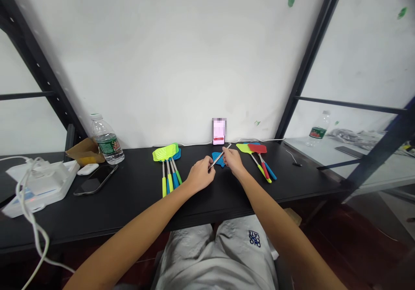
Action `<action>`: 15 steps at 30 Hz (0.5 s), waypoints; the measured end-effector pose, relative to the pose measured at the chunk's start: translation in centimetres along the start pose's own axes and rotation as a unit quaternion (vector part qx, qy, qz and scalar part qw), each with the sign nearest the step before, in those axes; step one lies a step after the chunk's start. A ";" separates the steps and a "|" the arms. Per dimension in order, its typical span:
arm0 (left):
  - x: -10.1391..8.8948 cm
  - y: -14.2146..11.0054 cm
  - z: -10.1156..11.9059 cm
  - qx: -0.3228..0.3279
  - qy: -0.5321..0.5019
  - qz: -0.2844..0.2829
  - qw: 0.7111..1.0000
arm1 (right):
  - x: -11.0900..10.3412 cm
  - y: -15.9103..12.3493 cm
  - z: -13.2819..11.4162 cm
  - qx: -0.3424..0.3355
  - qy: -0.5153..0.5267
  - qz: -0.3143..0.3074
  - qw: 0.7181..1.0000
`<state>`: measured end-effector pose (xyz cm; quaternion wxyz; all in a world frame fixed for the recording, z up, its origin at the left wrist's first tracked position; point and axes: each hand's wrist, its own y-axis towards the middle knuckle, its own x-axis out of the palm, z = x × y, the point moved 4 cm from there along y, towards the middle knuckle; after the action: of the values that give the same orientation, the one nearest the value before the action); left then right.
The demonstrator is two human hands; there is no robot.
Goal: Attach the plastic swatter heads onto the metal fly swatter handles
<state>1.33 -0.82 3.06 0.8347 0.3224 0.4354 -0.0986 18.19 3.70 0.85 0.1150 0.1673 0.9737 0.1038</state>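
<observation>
"What have the hands got?"

"The left hand (200, 174) and the right hand (232, 162) are both closed on a thin metal rod (219, 157), fingers curled rather than spread. The left grips its lower end, and the right pinches it higher up, with the tip poking out past the fingers."

"And right under them?"

"A blue fly swatter head (217, 158) lies on the black desk (129, 205), just beneath the rod and between the hands. I can't tell whether the rod is attached to it."

"What's beside each hand?"

"Left of the left hand is a bundle of neon-yellow fly swatters (165, 152) with yellow, blue and green handles. Right of the right hand are a lime swatter (244, 148) and a red swatter (257, 148), lying across each other."

"Farther out?"

"Beyond the hands, a smartphone with a blurred pink screen (218, 136) stands upright against the wall. Well out past the left hand are a water bottle (106, 139), a cardboard box (81, 151), a flat black phone (95, 180) and a white device (42, 186) trailing a white cable (34, 221)."
</observation>
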 end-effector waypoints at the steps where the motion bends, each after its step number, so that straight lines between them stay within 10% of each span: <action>1: 0.1 0.0 0.1 0.005 0.003 -0.010 1.000 | 0.0 0.0 0.1 0.000 -0.017 -0.002 1.000; 15: 0.2 -0.2 0.3 0.001 0.095 -0.044 0.995 | 0.2 -1.1 -0.9 -0.061 -0.323 -0.013 0.944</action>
<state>1.61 -1.10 2.94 0.7843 0.3115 0.5263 -0.1045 17.45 2.62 1.43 0.4347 0.1721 0.8781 0.1022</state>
